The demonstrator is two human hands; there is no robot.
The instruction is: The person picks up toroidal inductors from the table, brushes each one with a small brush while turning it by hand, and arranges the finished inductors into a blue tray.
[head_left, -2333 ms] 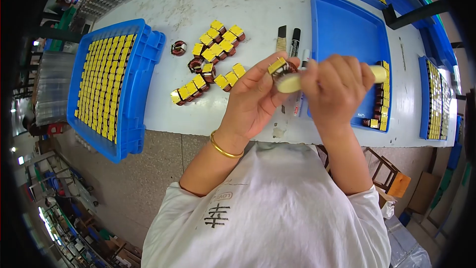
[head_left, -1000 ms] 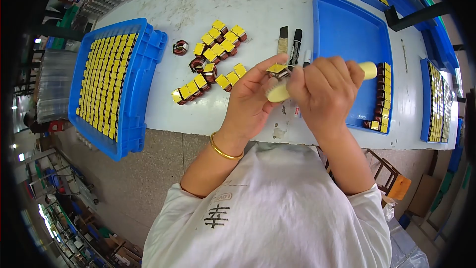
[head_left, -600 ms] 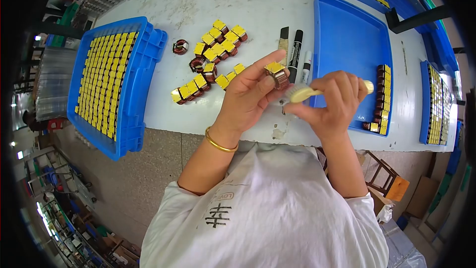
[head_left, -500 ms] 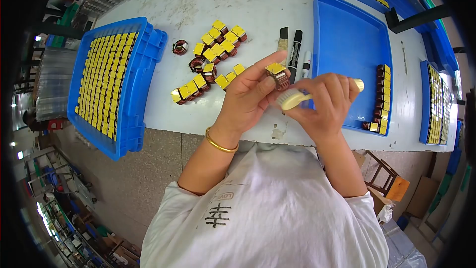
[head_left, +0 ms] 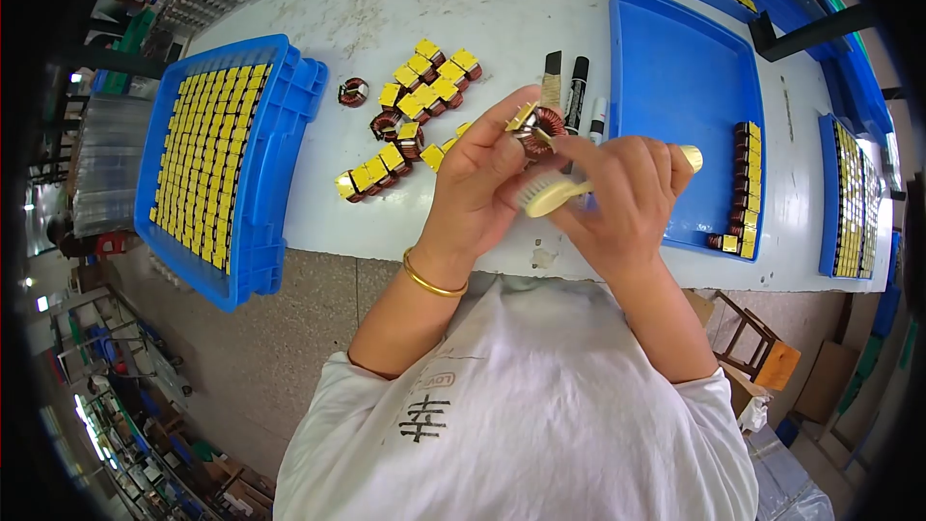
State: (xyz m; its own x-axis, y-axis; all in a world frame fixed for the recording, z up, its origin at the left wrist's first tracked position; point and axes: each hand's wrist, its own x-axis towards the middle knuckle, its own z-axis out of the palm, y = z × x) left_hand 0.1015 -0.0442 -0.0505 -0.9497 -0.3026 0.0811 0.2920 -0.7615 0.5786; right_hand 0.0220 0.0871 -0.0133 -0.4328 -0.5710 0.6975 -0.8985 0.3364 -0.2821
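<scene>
In my left hand (head_left: 479, 169) a copper-wound toroidal coil (head_left: 542, 132) with a yellow base is gripped between thumb and fingers, its ring face turned toward my right hand. My right hand (head_left: 629, 188) is closed round the handle of a cream brush (head_left: 555, 195). The bristles point left, just below the coil, and a right fingertip reaches up to the coil's edge. Several more yellow-topped coils (head_left: 422, 101) sit in loose groups on the table left of my hands. A single coil (head_left: 353, 92) lies apart from them.
A blue crate (head_left: 280, 135) packed with yellow-topped coils stands at the left. A blue tray (head_left: 666, 68) at the right has a row of coils (head_left: 745, 183) along its side. Behind my hands lie a black marker (head_left: 577, 92), a white-bodied pen (head_left: 598, 118) and a tape-wrapped blade (head_left: 552, 77).
The coil has been turned so its ring face shows, where its yellow base faced up before. The brush has moved slightly left and now sits below the coil.
</scene>
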